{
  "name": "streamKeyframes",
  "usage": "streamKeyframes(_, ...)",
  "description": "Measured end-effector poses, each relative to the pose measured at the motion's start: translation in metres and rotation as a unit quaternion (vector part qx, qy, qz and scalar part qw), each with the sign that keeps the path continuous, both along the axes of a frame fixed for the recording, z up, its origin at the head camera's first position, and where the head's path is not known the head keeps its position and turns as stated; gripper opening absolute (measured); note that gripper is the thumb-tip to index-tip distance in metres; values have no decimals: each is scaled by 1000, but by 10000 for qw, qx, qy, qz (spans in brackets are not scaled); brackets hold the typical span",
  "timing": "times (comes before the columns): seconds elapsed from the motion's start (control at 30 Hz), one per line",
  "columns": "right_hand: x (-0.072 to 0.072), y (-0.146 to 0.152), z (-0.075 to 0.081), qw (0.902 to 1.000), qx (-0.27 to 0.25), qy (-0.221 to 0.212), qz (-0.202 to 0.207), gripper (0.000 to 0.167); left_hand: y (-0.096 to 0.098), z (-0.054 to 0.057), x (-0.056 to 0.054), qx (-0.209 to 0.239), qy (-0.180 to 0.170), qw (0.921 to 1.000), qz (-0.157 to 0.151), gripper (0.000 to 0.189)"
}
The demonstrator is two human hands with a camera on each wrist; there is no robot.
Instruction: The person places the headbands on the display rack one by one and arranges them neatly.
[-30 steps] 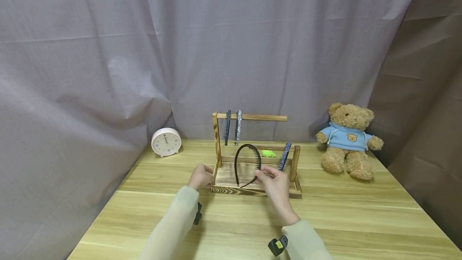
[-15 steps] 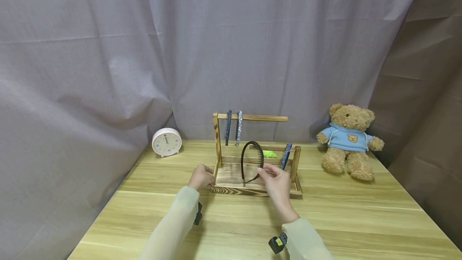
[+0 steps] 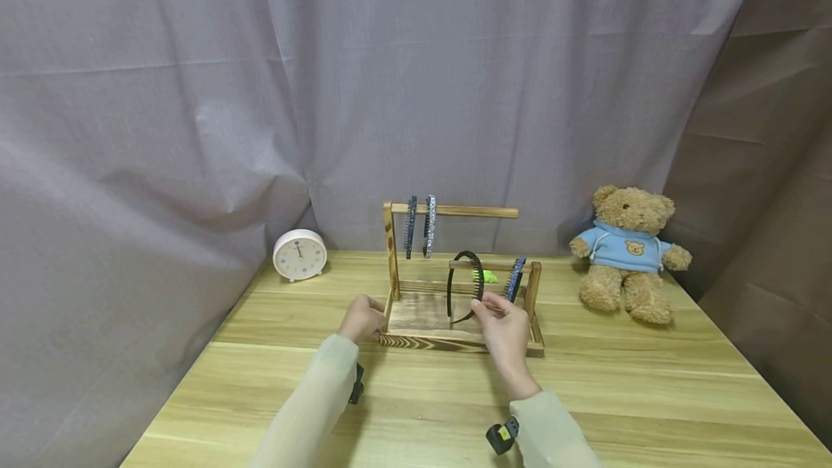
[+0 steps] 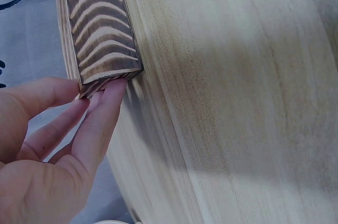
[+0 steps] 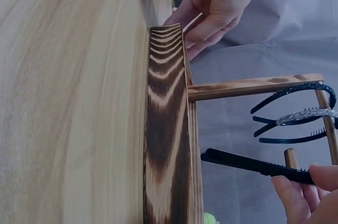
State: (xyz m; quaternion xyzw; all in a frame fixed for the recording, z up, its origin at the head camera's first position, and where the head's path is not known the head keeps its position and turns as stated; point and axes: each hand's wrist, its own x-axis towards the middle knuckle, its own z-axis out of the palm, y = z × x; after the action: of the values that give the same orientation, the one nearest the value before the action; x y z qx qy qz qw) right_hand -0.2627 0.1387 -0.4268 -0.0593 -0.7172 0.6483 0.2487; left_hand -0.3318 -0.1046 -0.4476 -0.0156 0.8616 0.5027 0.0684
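Note:
My right hand [image 3: 505, 327] pinches a black toothed headband [image 5: 235, 161] by its lower right side, near the free end of the lower bar [image 3: 500, 266] of a wooden rack [image 3: 422, 343]. Whether the bar passes through the loop, I cannot tell. My left hand [image 4: 58, 139] holds the rack's front left corner between thumb and fingers. Side by side on the upper bar [image 3: 477, 212] hang a dark glittery headband [image 3: 409, 228] and a silver one [image 3: 430, 228]. Farther along the lower bar hangs a blue glittery headband [image 3: 516, 279].
Behind the rack lies a bright green thing [image 3: 489, 277], partly hidden. A white round clock [image 3: 300, 256] stands at the back left. At the right sits a teddy bear [image 3: 627, 255] in a blue top. Grey curtain [image 3: 416, 92] hangs behind the wooden table [image 3: 416, 410].
My right hand has carried the black headband rightward and slightly up, to the free end of the lower bar. The left hand has stayed at the rack's corner.

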Motion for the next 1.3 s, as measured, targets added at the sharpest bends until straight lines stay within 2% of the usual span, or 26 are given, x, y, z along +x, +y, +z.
streamKeyframes(0.33, -4, 5, -1, 9995, -165, 72, -260, 28, -2, 0, 0, 9, -38, 10000, 22, 35)
streamKeyframes(0.7, -5, 9, -5, 9990, 31, -104, -433, 28, -1, 0, 1, 75, -18, 10000, -3, 35)
streamKeyframes(1.03, -8, 11, -9, 9963, 265, -158, -804, 26, -2, 0, -1, 117, -91, 9999, 8, 36)
streamKeyframes(1.3, -9, 13, -11, 9958, 459, -292, -731, 27, 0, -1, -2, 129, -35, 9999, 12, 36)
